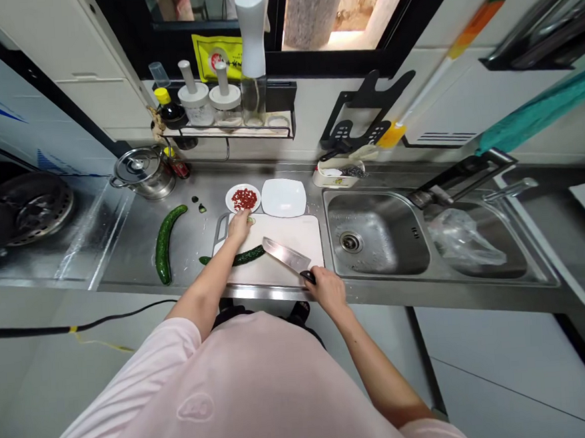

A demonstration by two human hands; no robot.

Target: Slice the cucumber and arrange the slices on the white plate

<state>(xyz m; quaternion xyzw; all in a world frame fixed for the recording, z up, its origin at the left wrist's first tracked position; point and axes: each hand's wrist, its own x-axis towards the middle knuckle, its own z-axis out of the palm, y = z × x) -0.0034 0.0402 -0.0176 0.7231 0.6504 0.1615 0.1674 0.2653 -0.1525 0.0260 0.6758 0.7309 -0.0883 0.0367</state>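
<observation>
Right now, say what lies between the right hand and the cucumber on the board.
The head view shows the knife there, its handle in the right hand, its blade over the board and ending beside the cucumber.

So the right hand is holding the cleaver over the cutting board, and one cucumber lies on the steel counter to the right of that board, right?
Not quite: the head view shows that cucumber to the left of the cutting board. The right hand does hold the cleaver over it.
</observation>
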